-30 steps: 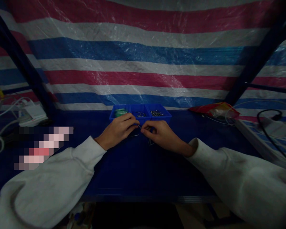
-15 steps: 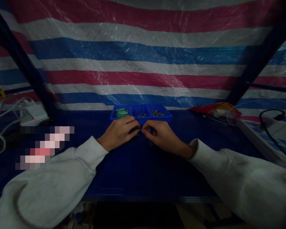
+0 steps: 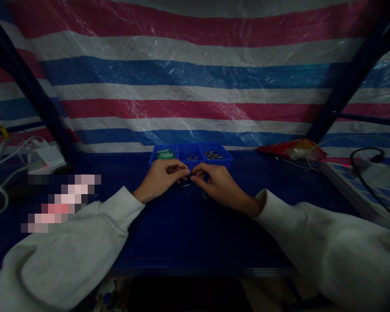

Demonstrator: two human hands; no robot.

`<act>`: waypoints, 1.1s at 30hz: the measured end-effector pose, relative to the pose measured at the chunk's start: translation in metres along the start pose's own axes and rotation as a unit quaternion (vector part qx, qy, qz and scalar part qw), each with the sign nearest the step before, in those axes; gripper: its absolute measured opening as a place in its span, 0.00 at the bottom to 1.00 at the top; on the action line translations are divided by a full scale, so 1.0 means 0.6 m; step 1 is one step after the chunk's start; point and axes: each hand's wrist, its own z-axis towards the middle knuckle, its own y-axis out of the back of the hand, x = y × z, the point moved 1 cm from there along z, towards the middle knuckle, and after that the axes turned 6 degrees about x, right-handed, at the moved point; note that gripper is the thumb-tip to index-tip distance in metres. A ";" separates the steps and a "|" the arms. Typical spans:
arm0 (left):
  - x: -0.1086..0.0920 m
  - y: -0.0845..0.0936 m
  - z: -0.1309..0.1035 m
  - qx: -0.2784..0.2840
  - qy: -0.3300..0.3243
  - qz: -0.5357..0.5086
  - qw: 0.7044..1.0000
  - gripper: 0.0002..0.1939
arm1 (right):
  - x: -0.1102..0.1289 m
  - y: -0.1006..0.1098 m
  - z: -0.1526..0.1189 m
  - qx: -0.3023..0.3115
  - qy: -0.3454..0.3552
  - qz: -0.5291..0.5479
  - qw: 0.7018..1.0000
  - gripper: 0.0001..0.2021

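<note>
My left hand point(image 3: 162, 178) and my right hand point(image 3: 220, 185) meet over the blue table, just in front of a blue three-part tray point(image 3: 178, 157). Thumb and fingers of each hand are pinched together, the fingertips almost touching. Whatever sits between them is too small and dark to make out. A thin metal piece point(image 3: 183, 186) lies under my left fingers, and other thin metal pieces point(image 3: 205, 196) show below my right hand. In the tray are green items point(image 3: 165, 154) at left, a few thin metal pieces point(image 3: 191, 157) in the middle, and a pile of small metal parts point(image 3: 213, 154) at right.
Striped plastic sheeting point(image 3: 188, 108) hangs behind the table point(image 3: 208, 238). White cables and a power adapter point(image 3: 47, 156) lie at left, near a pixelated patch. A red bag point(image 3: 289, 149) and a box with a black cable point(image 3: 373, 173) are at right.
My left fingertips have turned slightly, so the thumb shows more beside the index finger. Both hands stay pinched close together. The view has shifted a little.
</note>
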 end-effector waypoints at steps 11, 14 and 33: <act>0.004 -0.002 -0.005 -0.042 -0.037 0.076 0.996 0.09 | 0.004 -0.005 0.000 0.028 -0.037 0.044 0.998 0.05; 0.001 0.000 -0.007 -0.052 -0.069 0.104 0.991 0.11 | 0.003 -0.004 0.000 0.022 -0.055 0.046 0.997 0.05; -0.001 0.003 -0.012 0.056 -0.158 0.302 0.938 0.04 | 0.009 -0.002 -0.003 0.008 -0.040 0.015 0.999 0.07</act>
